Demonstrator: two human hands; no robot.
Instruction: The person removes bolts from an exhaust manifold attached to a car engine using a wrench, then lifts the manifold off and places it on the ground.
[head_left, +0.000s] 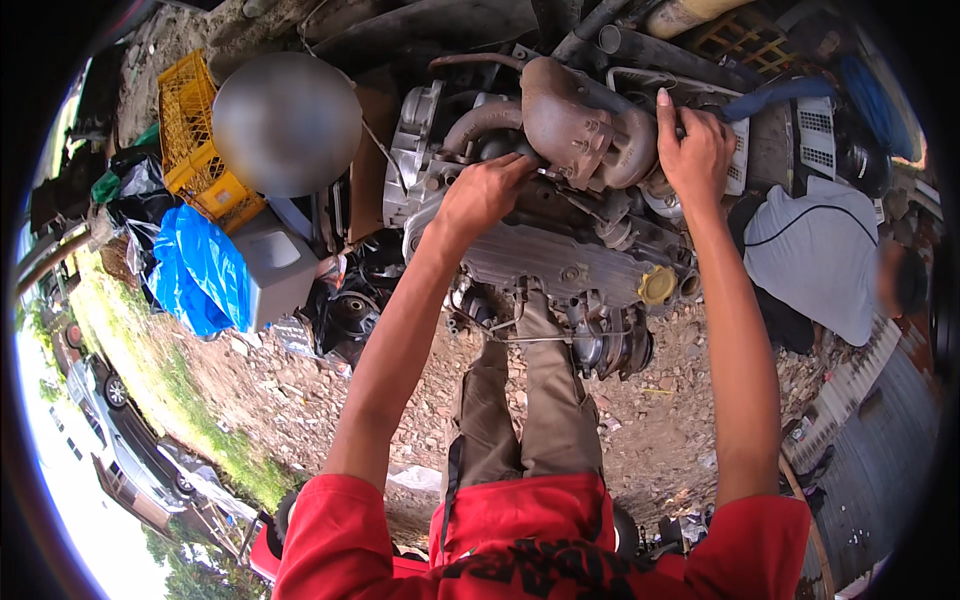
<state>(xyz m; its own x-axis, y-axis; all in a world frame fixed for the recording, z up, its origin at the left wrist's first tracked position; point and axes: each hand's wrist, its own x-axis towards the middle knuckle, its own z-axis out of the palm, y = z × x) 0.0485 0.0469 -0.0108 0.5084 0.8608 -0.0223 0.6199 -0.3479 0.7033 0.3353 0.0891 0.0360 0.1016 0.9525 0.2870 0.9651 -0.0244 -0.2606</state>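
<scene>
A grimy car engine (540, 250) stands in front of me on dirt ground. On its top sits a rusty brown cast manifold part (570, 120). My left hand (485, 190) reaches under that rusty part's left side, fingers curled against the engine; what they hold is hidden. My right hand (695, 150) grips the right end of the rusty part, fingers wrapped over it, thumb pointing up. A yellow filler cap (657, 286) sits on the ribbed metal cover (530, 262) below my hands.
A person in a white shirt (815, 255) crouches at the right. A yellow plastic crate (200, 140), a blue plastic sheet (200, 270) and a grey box (275, 265) lie at the left. Another person's blurred head (287, 122) is at upper left. Parked cars (120, 440) stand far left.
</scene>
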